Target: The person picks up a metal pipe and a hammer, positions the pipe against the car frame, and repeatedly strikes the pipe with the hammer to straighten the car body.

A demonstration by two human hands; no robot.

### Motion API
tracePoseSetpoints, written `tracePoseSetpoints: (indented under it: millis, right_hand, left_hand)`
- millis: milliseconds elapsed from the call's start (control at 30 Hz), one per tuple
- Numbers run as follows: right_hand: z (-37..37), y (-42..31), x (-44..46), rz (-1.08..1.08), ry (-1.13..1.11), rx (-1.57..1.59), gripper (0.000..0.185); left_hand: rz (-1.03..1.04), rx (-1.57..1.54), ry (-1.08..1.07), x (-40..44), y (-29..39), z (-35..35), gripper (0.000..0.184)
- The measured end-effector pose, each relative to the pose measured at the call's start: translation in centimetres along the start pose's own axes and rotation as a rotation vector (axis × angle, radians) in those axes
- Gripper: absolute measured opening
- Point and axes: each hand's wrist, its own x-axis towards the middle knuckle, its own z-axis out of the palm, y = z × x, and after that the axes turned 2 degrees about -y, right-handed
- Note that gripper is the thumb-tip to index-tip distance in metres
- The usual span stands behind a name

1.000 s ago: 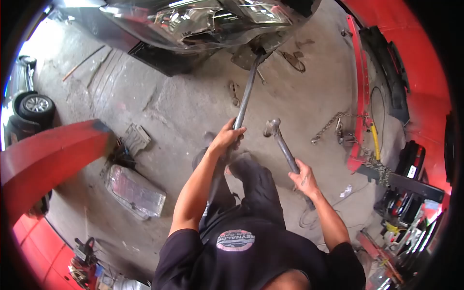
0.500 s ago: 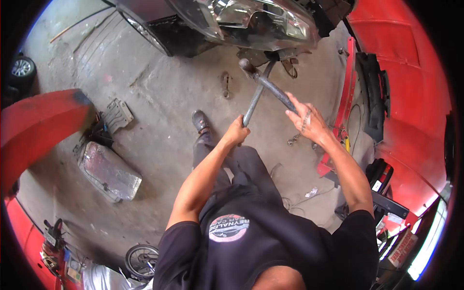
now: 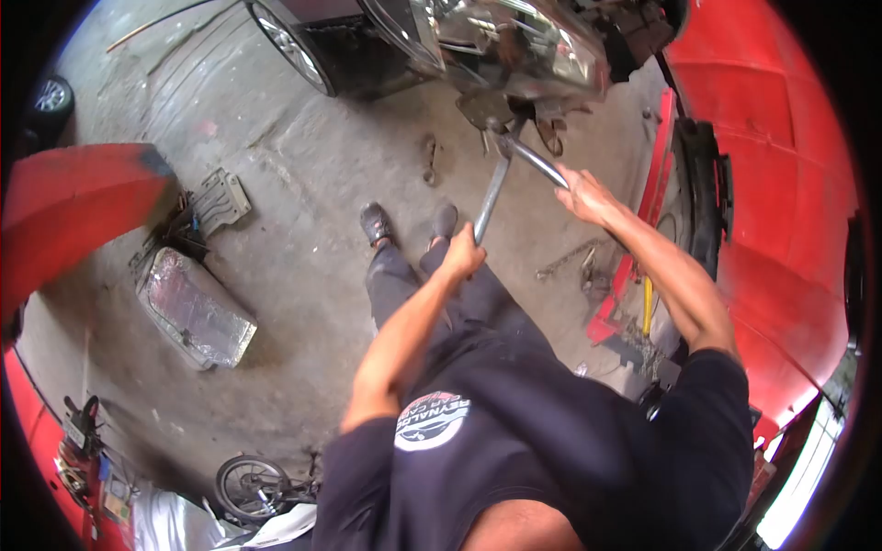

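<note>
Hammer point(image 3: 534, 160) within right fingers point(image 3: 574, 181), its head beyond them

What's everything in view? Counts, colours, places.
Hammer: 1, grey, upper centre
Bar: 1, grey, centre
Headlight: 1, clear, top
Car wheels: 2, silver-black, upper left
Panels: count unclear, red, both sides
Beam: 1, red, right
Chain: count unclear, dark, right
Shiny part: 1, silver, left
Bracket: 1, grey, left
Bike wheel: 1, black, lower left
Clutter: uncountable, mixed, edges
Shoes: 2, dark, centre
Shirt: 1, black, bottom
Left hand: 1, bare, on bar
Right hand: 1, bare, on hammer
</note>
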Motion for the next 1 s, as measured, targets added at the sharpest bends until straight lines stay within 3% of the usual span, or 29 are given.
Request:
tracePoseSetpoints:
  millis: [33,67,100,133,233,300,467,567,600,733,833,933,1000]
  right_hand:
    - [0.0,2.1,1.3,-0.145,0.150,0.000,0.055]
    - [-0.4,1.4,0.3,-0.220,0.225,0.026,0.054]
    - [-1.1,0.2,-1.1,-0.182,0.156,0.091,0.054]
    - [-1.8,-2.4,-3.2,-0.133,0.068,0.165,0.054]
    - [-4.8,-6.6,-1.5,-0.126,-0.011,0.248,0.055]
    - [-4.0,-7.2,-2.7,-0.150,-0.056,0.252,0.055]
    - [-1.3,-5.9,-2.6,-0.249,0.006,0.226,0.056]
    - [-1.5,-5.7,-3.2,-0.180,-0.013,0.246,0.054]
    - [-1.7,-5.7,-3.2,-0.149,-0.020,0.255,0.053]
    - [-2.0,-5.4,-3.7,-0.087,-0.014,0.277,0.052]
    - [-2.6,-5.7,-3.8,-0.057,-0.032,0.274,0.052]
    - [-2.3,-5.3,-3.6,-0.048,-0.031,0.230,0.053]
    - [-2.4,-5.3,-3.4,-0.011,-0.053,0.187,0.053]
  left_hand:
    - [0.254,0.068,0.168,2.6,-2.2,1.4,0.036]
    - [0.209,0.147,0.161,4.2,-1.6,-0.3,0.037]
    - [0.110,0.204,0.111,1.6,-1.4,-0.5,0.038]
    - [-0.247,-0.004,-0.112,0.7,1.5,-2.7,0.038]
    - [-0.018,0.042,0.118,1.4,-0.5,-3.5,0.048]
    - [-0.328,-0.048,0.020,-0.4,4.5,-6.2,0.052]
    - [-0.225,0.020,-0.006,-1.2,4.7,-7.9,0.049]
    - [-0.345,0.007,-0.124,-1.7,5.7,-7.9,0.048]
    - [-0.096,0.080,-0.035,-0.2,0.7,-5.8,0.044]
    - [-0.215,0.094,-0.086,-0.2,3.8,-5.0,0.042]
    - [-0.047,0.193,0.042,0.5,3.1,-4.2,0.040]
    - [-0.076,0.282,0.065,0.5,4.6,-5.9,0.038]
    - [0.020,0.240,0.027,1.5,3.5,-6.8,0.037]
